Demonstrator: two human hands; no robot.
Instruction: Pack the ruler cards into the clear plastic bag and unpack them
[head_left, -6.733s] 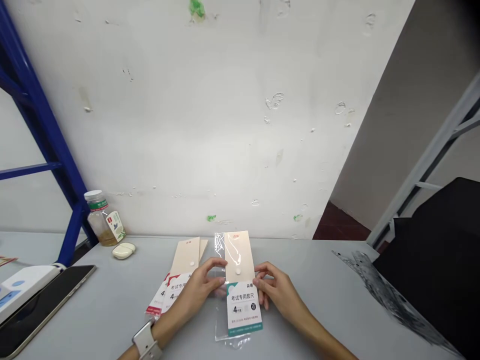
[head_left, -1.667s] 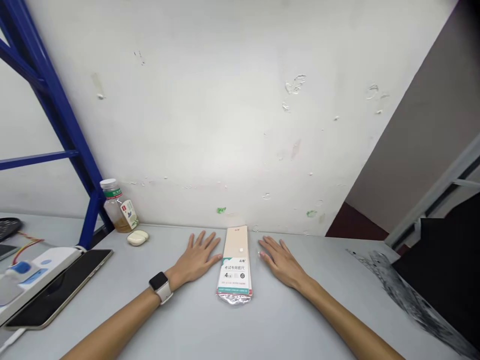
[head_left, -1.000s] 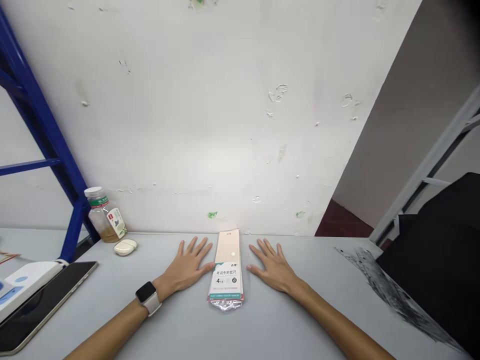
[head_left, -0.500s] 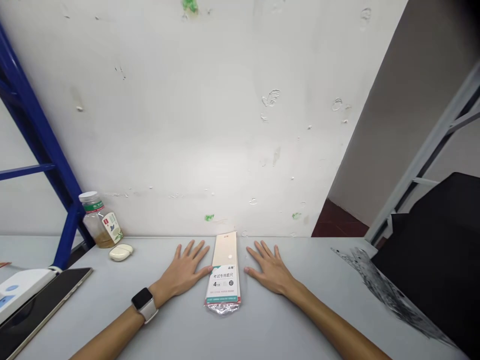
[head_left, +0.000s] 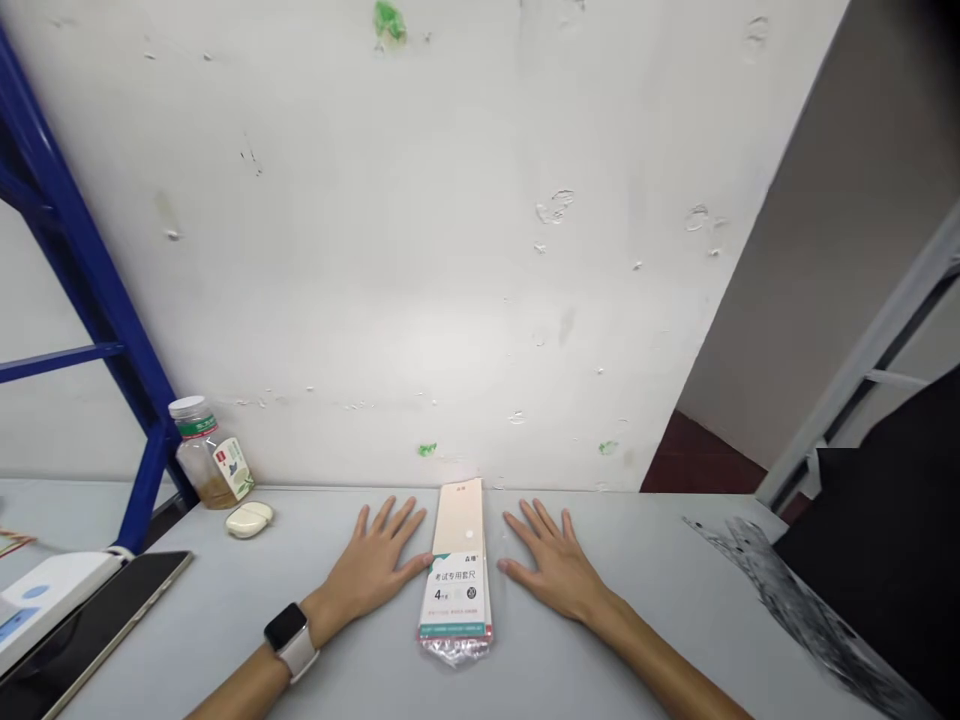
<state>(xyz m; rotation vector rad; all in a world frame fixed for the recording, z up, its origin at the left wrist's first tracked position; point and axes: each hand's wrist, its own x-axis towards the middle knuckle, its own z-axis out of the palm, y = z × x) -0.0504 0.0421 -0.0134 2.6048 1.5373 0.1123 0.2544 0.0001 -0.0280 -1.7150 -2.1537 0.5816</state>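
Note:
A ruler set in a clear plastic packet [head_left: 454,570] lies lengthwise on the grey desk, its far end close to the wall. My left hand [head_left: 371,562] rests palm down to the left of it, fingers spread, the thumb tip at the packet's edge. On that wrist is a watch [head_left: 286,627] with a pale strap. To the packet's right, my right hand [head_left: 553,560] lies flat with its fingers apart, a small gap between thumb and packet. Neither hand holds anything.
A clear jar [head_left: 211,462] with a white lid stands by the blue metal frame [head_left: 112,265]. Before it sits a cream earbud case [head_left: 250,519]. At the left edge are a dark tablet [head_left: 127,610] and a white device [head_left: 56,600]. Something black [head_left: 900,540] covers the right side.
The whole view has shifted slightly, so the desk and things appear a little lower and further right. Both hands stay flat beside the packet.

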